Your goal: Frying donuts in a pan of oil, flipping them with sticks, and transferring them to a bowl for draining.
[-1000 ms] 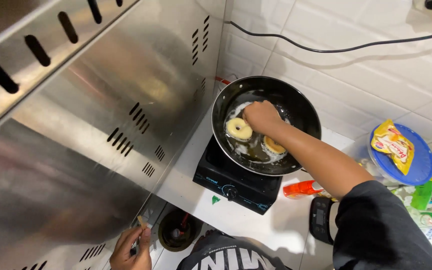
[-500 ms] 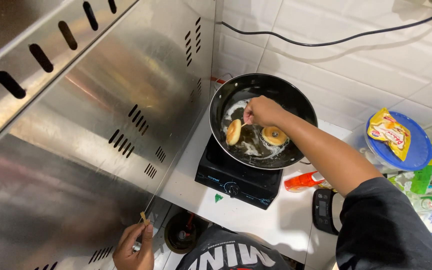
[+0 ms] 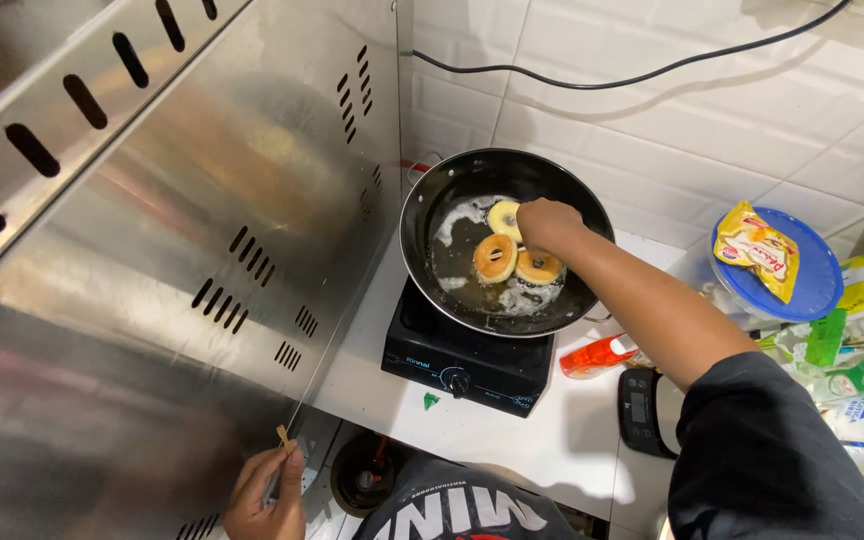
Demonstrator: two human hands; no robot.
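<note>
Far left: slanted stainless steel panel [image 3: 152, 250] with rows of dark slots, filling most of the view; at its lower edge the left hand [image 3: 267, 490], fingers pinched narrow on a thin stick [image 3: 283, 436] (small, pale, hard to tell more); just right of that hand a dark round container [image 3: 364, 478] down low; above it the white counter [image 3: 512, 440] with a small green scrap [image 3: 431, 400]; then the black single-burner stove [image 3: 467, 360] with a front knob; on it a black frying pan [image 3: 422, 230] with oil and three ring-shaped doughnuts [image 3: 495, 258], two browned, one paler toward the back; right hand [image 3: 547, 222] over the pan, fingers curled down right by the pale ring; cannot tell if they grip anything; forearm runs down-right to a dark sleeve; below the arm an orange bottle [image 3: 597, 355] lying on its side, a black digital scale [image 3: 642, 410]; far right a blue-lidded tub [image 3: 802, 290] with a yellow packet [image 3: 760, 245] on top, more packets beside it; black cable [image 3: 632, 75] along the white tiled wall.
</note>
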